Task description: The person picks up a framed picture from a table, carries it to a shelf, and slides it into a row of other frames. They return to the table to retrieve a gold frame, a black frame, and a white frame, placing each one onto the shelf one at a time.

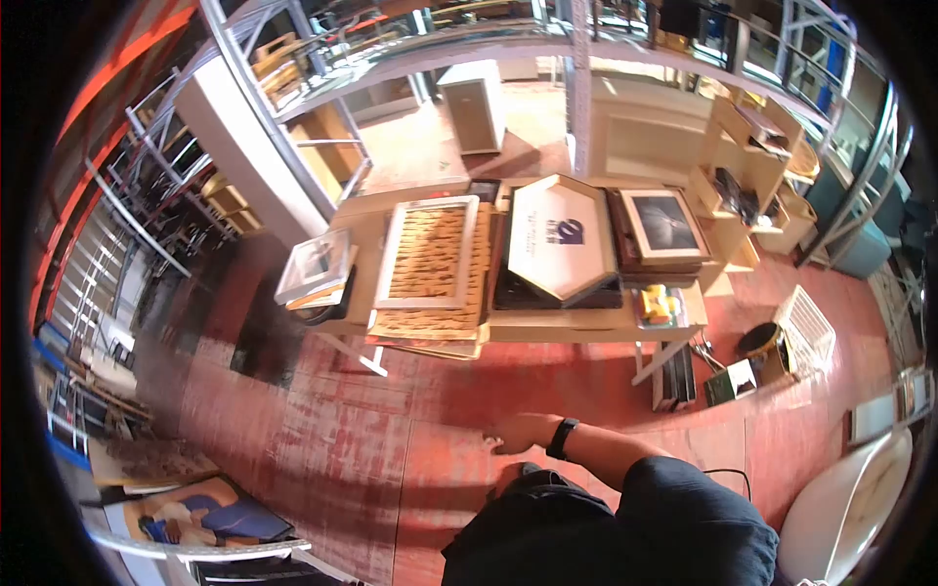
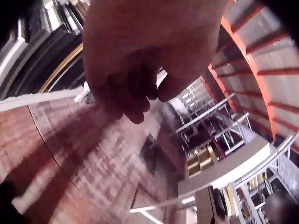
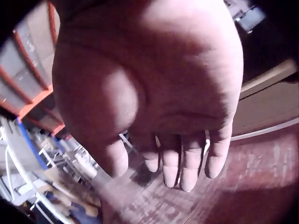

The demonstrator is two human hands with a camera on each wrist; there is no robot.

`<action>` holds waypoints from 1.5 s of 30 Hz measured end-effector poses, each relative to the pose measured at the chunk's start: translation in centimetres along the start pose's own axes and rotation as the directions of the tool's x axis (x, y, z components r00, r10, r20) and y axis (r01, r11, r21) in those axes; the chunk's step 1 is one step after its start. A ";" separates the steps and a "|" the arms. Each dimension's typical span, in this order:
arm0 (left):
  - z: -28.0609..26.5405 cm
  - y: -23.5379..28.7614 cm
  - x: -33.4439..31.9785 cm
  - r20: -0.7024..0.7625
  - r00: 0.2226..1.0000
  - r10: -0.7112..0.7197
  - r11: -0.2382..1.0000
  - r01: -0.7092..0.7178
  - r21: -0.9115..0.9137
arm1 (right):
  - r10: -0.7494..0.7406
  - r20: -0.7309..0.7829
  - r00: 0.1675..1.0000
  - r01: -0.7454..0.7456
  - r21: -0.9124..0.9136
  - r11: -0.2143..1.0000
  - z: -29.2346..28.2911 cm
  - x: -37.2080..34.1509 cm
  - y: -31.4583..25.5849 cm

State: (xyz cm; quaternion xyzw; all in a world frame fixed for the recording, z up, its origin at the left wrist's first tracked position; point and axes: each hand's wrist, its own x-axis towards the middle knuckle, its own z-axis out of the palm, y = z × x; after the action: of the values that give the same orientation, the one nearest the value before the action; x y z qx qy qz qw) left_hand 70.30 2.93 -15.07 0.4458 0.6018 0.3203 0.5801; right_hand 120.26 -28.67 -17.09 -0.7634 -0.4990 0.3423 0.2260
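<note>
My right hand (image 1: 523, 433) reaches across in front of my body in the head view, over the red floor, with a black band on its wrist. In the right wrist view the same hand (image 3: 154, 93) shows its palm, fingers extended and nothing held. The left hand (image 2: 145, 56) hangs with loosely bent fingers in the left wrist view, holding nothing. Ahead stands a table (image 1: 576, 320) bearing a white-framed woven-look panel (image 1: 430, 252), a hexagonal frame (image 1: 557, 239) with printed lettering, and a stack topped by a dark framed picture (image 1: 664, 223).
Small frames (image 1: 315, 264) lie at the table's left end, and a bag with yellow items (image 1: 657, 305) at its right corner. A white basket (image 1: 806, 327) stands on the floor at right. A painting (image 1: 200, 513) leans at lower left. Metal racks surround the area.
</note>
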 end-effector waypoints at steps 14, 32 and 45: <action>26.7 7.2 5.2 0.453 0.891 -0.007 0.920 -0.172 0.352 | 0.839 -0.330 0.433 0.489 0.868 0.090 -12.2 -7.5 10.9; 63.5 13.6 1.9 0.911 0.377 0.168 0.909 -0.417 0.005 | 0.731 -0.336 0.594 0.610 0.781 -0.136 -17.0 -8.0 13.3; 80.8 10.2 -15.3 0.970 0.053 -0.237 0.972 0.005 0.237 | 0.655 -0.279 0.702 0.225 0.960 0.167 -24.9 -13.0 12.8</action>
State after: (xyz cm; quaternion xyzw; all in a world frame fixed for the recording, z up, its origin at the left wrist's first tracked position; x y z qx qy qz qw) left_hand 150.43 -17.60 -9.40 0.5388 0.1022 -0.1734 0.8181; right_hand 143.14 -45.81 -5.53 -0.5757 0.0762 0.3115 0.7522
